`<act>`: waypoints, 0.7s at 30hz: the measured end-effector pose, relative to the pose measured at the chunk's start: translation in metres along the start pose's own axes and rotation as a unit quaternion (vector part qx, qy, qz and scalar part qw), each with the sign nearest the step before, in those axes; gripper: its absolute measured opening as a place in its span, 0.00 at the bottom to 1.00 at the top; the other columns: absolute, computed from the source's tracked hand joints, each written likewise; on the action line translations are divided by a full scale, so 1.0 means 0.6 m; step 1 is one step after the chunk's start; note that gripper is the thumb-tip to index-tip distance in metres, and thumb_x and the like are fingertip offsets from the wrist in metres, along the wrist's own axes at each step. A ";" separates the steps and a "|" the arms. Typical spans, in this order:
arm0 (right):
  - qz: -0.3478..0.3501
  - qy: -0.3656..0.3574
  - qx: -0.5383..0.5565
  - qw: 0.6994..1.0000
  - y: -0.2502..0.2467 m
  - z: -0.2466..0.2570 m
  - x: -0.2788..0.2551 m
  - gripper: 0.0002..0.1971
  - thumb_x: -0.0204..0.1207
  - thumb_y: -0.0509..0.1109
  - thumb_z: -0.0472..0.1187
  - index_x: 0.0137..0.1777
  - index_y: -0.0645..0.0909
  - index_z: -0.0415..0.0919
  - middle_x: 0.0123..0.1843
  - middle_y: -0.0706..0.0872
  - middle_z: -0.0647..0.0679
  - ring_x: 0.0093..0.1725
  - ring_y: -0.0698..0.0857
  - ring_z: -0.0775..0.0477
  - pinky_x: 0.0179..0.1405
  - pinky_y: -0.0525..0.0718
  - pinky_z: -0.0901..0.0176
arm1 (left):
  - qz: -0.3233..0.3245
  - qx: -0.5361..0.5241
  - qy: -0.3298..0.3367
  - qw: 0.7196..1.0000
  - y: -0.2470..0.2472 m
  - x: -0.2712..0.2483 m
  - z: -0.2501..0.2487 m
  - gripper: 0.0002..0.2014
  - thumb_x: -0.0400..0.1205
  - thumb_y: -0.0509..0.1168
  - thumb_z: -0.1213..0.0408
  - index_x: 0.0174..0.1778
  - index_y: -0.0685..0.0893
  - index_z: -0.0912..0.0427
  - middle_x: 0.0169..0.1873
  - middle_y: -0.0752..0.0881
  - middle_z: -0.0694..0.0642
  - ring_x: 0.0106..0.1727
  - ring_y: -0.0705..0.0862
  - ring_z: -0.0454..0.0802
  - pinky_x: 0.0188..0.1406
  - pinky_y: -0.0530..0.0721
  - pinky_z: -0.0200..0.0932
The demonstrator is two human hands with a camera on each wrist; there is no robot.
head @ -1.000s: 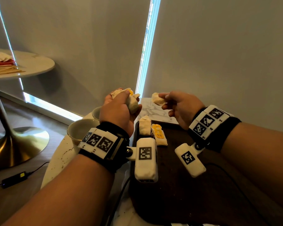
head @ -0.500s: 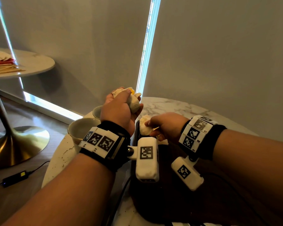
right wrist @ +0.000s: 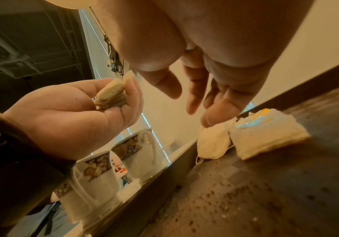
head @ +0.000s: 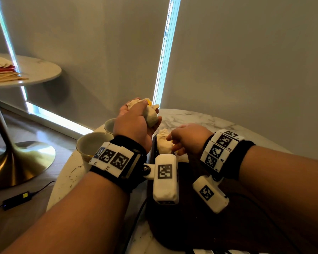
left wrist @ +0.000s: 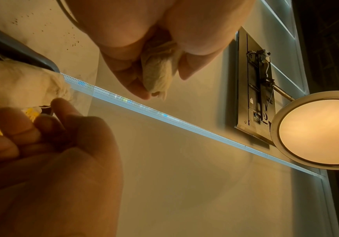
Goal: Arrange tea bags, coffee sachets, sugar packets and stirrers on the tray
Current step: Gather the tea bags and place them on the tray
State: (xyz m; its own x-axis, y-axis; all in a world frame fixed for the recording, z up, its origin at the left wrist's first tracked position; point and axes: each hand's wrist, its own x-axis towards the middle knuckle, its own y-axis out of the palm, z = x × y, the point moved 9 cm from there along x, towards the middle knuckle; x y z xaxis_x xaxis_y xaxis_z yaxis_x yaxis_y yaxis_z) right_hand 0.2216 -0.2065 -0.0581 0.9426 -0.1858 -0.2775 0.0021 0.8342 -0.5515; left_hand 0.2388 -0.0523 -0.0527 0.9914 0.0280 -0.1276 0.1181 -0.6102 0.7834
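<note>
Two cups [head: 92, 143] stand on the surface [head: 195, 116] just left of the tray [head: 200, 226], close beside its left rim. Left hand [head: 136, 123], raised over that rim, grips a bunch of tea bags [head: 151, 114]. Right hand [head: 189, 140] is low at the tray's far corner, fingers [right wrist: 215, 113] relaxed and loosely spread, tips touching the tea bags on the tray [right wrist: 266, 137].
</note>
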 end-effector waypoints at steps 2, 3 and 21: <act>0.026 0.009 0.018 0.999 0.012 -0.002 -0.007 0.12 0.84 0.63 0.33 0.61 0.84 0.33 0.53 0.86 0.37 0.45 0.87 0.44 0.44 0.87 0.57 | 0.003 -0.007 -0.005 1.000 0.001 -0.001 0.001 0.11 0.84 0.69 0.66 0.61 0.81 0.54 0.59 0.85 0.63 0.49 0.91 0.57 0.35 0.88 0.47; 0.039 0.011 0.022 0.999 0.019 -0.003 -0.008 0.11 0.84 0.63 0.33 0.60 0.84 0.33 0.56 0.87 0.36 0.48 0.87 0.43 0.50 0.87 0.55 | 0.006 -0.009 -0.007 1.000 0.002 -0.002 0.002 0.13 0.83 0.69 0.65 0.63 0.81 0.56 0.60 0.84 0.64 0.50 0.90 0.58 0.35 0.88 0.47; -0.004 -0.036 0.054 0.998 -0.001 0.018 0.009 0.09 0.85 0.63 0.35 0.55 0.84 0.36 0.47 0.85 0.42 0.41 0.83 0.48 0.35 0.80 0.60 | 0.052 -0.023 -0.041 0.998 0.018 -0.013 0.018 0.24 0.81 0.53 0.76 0.73 0.77 0.59 0.61 0.82 0.66 0.54 0.88 0.61 0.50 0.91 0.54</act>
State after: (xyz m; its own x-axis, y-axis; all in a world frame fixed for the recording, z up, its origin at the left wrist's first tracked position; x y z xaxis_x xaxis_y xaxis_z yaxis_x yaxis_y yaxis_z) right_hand 0.2305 -0.2022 -0.0508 0.9637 -0.1592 -0.2143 0.0428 0.8846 -0.4644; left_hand 0.2317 -0.0674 -0.0498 0.9907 -0.1004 -0.0916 0.0182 -0.5697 0.8217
